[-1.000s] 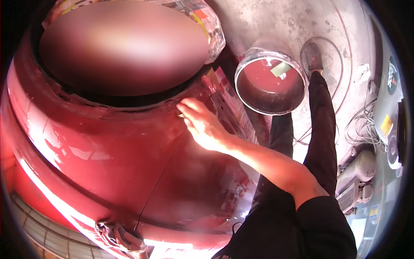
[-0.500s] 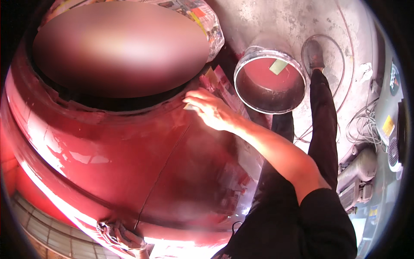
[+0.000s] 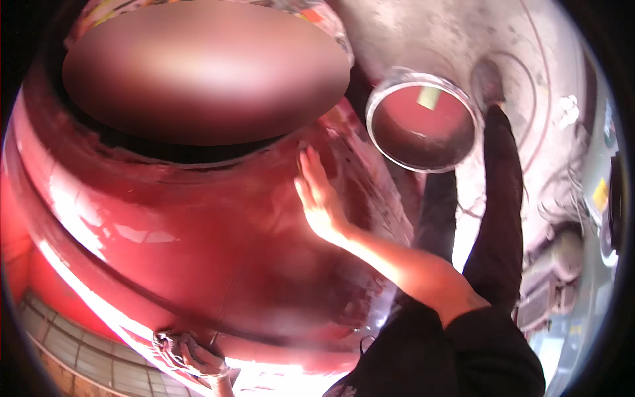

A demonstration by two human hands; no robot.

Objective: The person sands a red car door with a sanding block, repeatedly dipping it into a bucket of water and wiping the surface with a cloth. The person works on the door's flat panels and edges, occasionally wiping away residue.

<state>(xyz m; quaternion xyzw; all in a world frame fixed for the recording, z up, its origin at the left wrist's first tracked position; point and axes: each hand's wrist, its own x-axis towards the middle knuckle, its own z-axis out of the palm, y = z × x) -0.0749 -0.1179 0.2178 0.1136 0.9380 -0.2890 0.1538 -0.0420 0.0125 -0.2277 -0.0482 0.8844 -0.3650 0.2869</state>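
My right hand (image 3: 317, 195) lies on a red, glossy car body panel (image 3: 198, 238), its fingers stretched out toward the dark rim of an opening. Nothing shows between its fingers; what may lie under the palm is hidden. At the lower left, my left hand (image 3: 202, 360) rests at the panel's edge, closed round a dark, crumpled rag (image 3: 170, 347). Right of my right hand stands a round bucket (image 3: 423, 159) with reddish liquid. A small pale green rectangular piece (image 3: 428, 98) is in it, near the far side.
Newspaper masking (image 3: 324, 16) borders the opening at the top. My dark-clad legs (image 3: 496, 212) reach past the bucket to a shoe on the concrete floor (image 3: 397, 33). Beyond lie a hose (image 3: 546, 86), coiled cable (image 3: 562, 195) and a motor-like machine (image 3: 565, 255) at the right.
My right hand has moved down from the rim and turned, its fingers now straighter. The pale piece earlier at its fingertips no longer shows. My left hand stays with the rag.
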